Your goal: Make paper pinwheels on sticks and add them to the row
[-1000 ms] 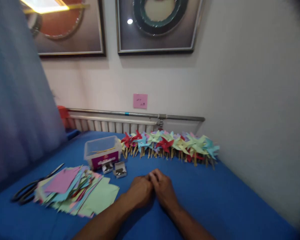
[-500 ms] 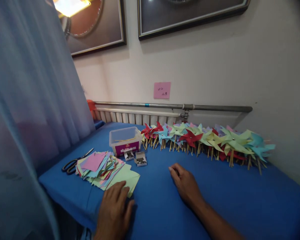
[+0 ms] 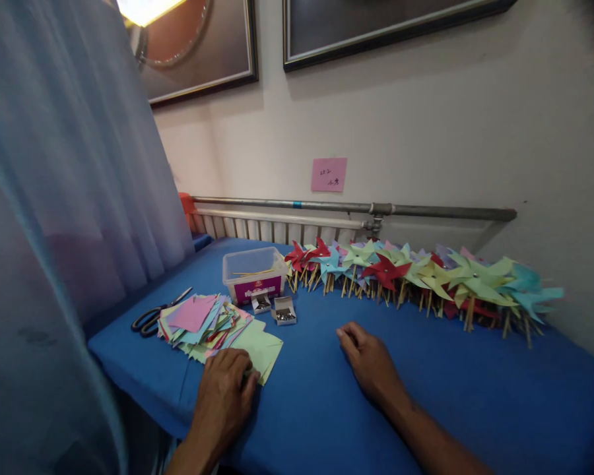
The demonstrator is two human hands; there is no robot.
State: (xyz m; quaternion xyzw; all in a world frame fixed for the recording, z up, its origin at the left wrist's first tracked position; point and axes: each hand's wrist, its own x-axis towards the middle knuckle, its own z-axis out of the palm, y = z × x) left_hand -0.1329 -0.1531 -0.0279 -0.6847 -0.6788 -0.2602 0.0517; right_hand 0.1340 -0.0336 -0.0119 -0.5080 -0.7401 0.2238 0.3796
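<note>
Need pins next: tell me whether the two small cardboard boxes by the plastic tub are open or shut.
Open. Both small cardboard boxes lie on the blue table with tops uncovered, showing metallic contents inside.

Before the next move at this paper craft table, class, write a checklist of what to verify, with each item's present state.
1. Left hand on the paper: ok, its fingers lie on the near edge of the light green sheet.
2. Sheet gripped or only touched: cannot tell.
3. Right hand free: ok, it rests flat on the blue tabletop, holding nothing.
4. Scissors out of the way: ok, they lie beyond the paper stack, apart from both hands.
5. Two small open boxes within sight: ok, in front of the clear tub; their contents are too small to tell.
6. Finished pinwheels kept apart: ok, they line the wall.
</note>
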